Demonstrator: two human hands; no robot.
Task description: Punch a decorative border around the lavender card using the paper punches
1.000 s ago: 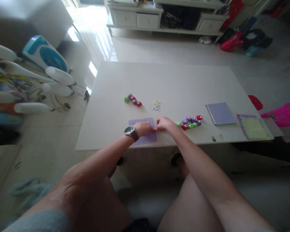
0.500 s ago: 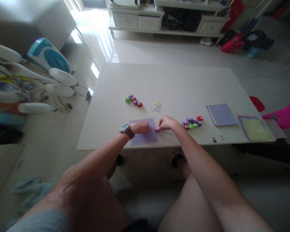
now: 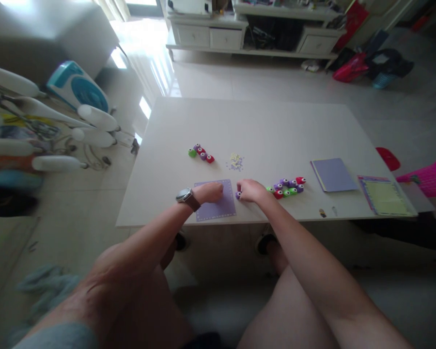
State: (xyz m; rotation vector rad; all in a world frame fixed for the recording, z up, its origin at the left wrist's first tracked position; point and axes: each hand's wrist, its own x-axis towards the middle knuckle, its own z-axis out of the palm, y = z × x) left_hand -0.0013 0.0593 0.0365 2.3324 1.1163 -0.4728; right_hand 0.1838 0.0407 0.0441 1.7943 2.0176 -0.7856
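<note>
A purple paper sheet [image 3: 214, 211] with small holes punched along its edges lies at the table's front. My left hand [image 3: 211, 192], with a watch on the wrist, rests closed on this sheet, its fingers curled down against it. Just off the sheet's right edge, my right hand [image 3: 251, 190] pinches a small purple paper punch [image 3: 238, 195] marked with an eye-like spot. Right of that hand stands a cluster of red, green and purple punches [image 3: 286, 193]. A smaller group of punches [image 3: 202, 155] sits farther back on the left.
Yellow and purple paper bits [image 3: 236, 162] are piled behind the sheet. On the right of the white table [image 3: 261, 126] lie a stack of purple paper [image 3: 334, 175], two small items [image 3: 322, 213] near the front edge, and a yellow-green sheet [image 3: 387, 196] with a decorated border.
My right hand has drawn slightly right, and the purple punch is now off the sheet's edge with its eye spot showing. A green punch has come into view beside my right wrist.
</note>
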